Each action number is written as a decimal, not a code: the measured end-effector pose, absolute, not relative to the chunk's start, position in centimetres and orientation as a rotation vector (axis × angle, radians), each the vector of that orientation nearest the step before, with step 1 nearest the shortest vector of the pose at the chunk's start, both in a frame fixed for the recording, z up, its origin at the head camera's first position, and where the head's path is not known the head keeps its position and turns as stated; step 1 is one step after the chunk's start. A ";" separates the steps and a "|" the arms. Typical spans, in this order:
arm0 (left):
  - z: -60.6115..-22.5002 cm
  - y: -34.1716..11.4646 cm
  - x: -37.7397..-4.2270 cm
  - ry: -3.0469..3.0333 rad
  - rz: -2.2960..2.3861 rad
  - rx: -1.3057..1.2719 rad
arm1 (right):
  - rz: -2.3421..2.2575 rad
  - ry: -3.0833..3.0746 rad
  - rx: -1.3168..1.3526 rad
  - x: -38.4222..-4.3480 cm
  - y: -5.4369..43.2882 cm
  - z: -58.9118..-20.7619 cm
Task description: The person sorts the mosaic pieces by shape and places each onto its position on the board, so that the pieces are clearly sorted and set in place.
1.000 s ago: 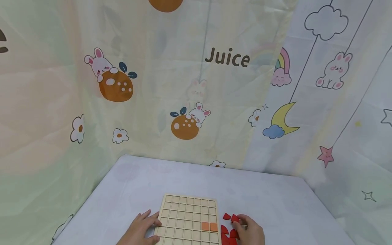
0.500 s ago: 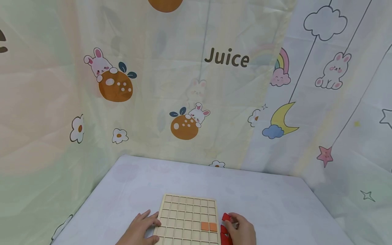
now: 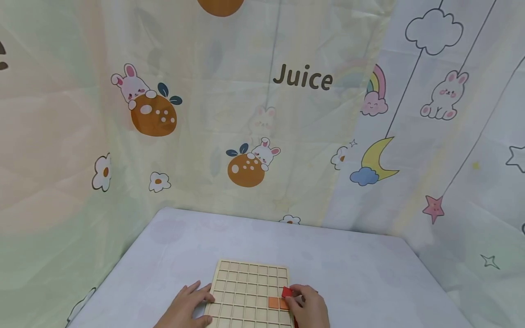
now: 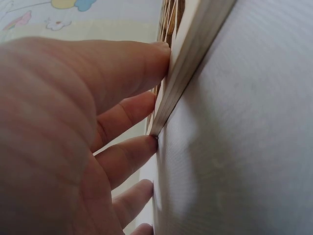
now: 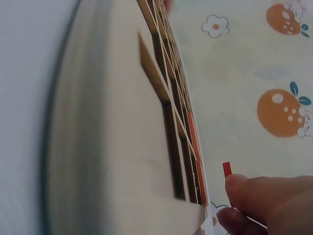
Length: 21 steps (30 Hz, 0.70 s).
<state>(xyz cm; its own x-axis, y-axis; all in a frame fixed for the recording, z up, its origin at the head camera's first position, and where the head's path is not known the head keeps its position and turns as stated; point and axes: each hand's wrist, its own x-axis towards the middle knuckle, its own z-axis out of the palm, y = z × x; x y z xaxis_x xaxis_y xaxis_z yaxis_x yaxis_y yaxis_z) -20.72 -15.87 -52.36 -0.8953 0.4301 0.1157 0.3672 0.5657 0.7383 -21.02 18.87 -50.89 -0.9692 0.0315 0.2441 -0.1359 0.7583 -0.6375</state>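
1. Right grip (image 3: 309, 307) pinches a thin red piece (image 3: 286, 291) between thumb and finger; other red pieces (image 3: 296, 322) show only in part beneath the hand, too covered to count. A light hold by the sides should leave its edges easy to see.
2. Left grip (image 3: 188, 303) is unclenched, its thumb and forefinger touching the gridded board (image 3: 242, 287) on the side facing the left edge of the counter (image 3: 348, 255). Gentle, even pressure there ought to prevent sliding.
3. Two orange squares (image 3: 273, 302) sit side by side in the grid, toward the counter's right edge. Brushing them with the fingers seems the main risk.
4. Just beyond them, toward the counter's far edge, hangs the red piece, above the board's surface in the right wrist view. Keeping it level and square to the ridges would probably serve best.
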 end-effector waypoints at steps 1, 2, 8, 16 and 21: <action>-52.3 -15.9 -20.7 2.712 1.251 0.693 | 1.013 -2.715 0.115 -21.0 18.8 -50.9; -52.3 -15.9 -20.7 2.710 1.252 0.693 | 1.009 -2.714 0.139 -21.0 18.8 -50.9; -52.2 -15.9 -20.7 2.707 1.244 0.659 | 0.976 -2.694 0.232 -20.9 18.2 -51.0; -52.2 -15.9 -20.7 2.711 1.248 0.659 | 0.966 -2.747 0.299 -21.0 16.8 -50.8; -52.3 -15.9 -20.7 2.715 1.249 0.669 | 0.996 -2.756 0.281 -20.8 15.8 -50.8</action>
